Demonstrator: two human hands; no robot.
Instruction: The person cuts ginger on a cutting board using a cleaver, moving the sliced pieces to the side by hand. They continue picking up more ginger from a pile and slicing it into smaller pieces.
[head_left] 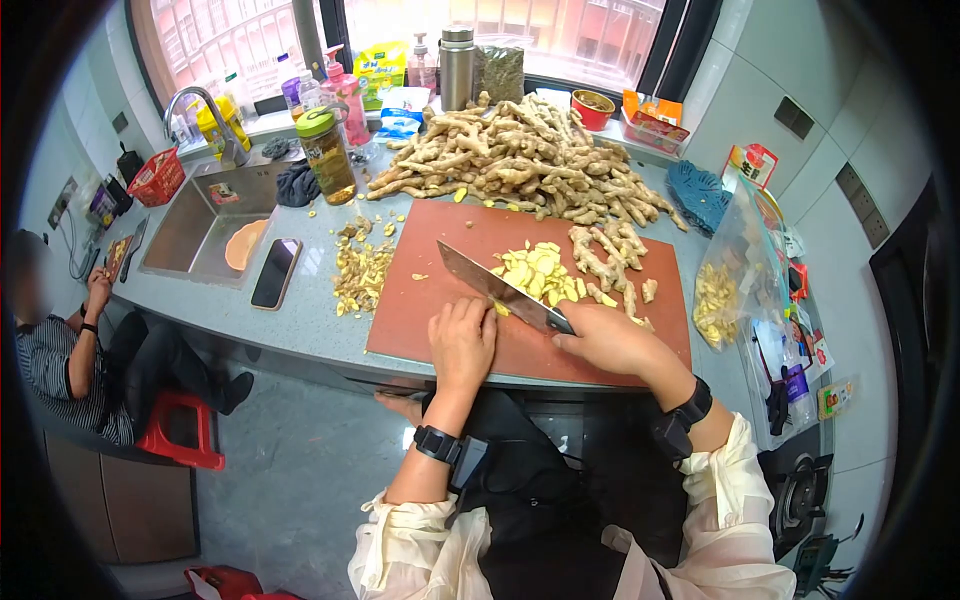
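Observation:
My right hand point(605, 340) is wrapped round the black handle of a cleaver point(500, 285), whose broad blade slants up and to the left over the brown cutting board point(420, 250). Just left of the blade, my left hand point(462, 335) is closed with fingers curled down on the board. A bit of yellow ginger point(502, 309) shows by its fingertips; the rest is hidden. Behind the blade lies a pile of sliced ginger point(540, 272). Whole ginger roots point(605, 255) rest on the board's right part.
A large heap of ginger point(520, 160) stands behind the board. Ginger scraps point(362, 270), a phone point(276, 274) and a bottle with a green lid point(326, 160) are to the left, near the sink point(190, 215). Rightward stands a plastic bag point(725, 270). Another person point(75, 360) sits far left.

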